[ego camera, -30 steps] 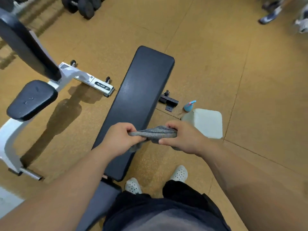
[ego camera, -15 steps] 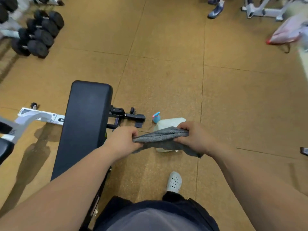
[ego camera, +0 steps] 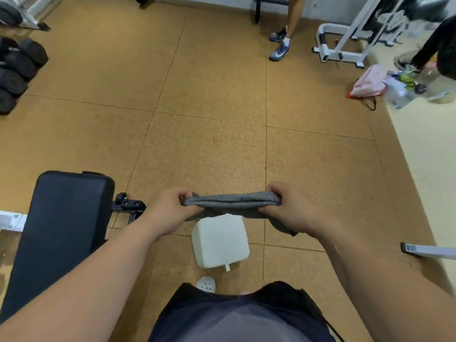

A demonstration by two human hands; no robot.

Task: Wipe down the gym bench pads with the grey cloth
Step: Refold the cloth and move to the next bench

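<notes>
Grey cloth stretched between 2 hands

Grey cloth [ego camera: 232,202] hangs taut above the white container [ego camera: 219,243]; left hand [ego camera: 170,213] and right hand [ego camera: 291,211] each clamp 1 end; the black bench pad [ego camera: 61,233] lies left of the container, untouched by the cloth.

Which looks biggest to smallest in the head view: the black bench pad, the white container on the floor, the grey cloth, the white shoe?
1. black bench pad
2. white container
3. grey cloth, bunched between both hands and nearer the camera, so close to the container
4. white shoe, mostly hidden
</notes>
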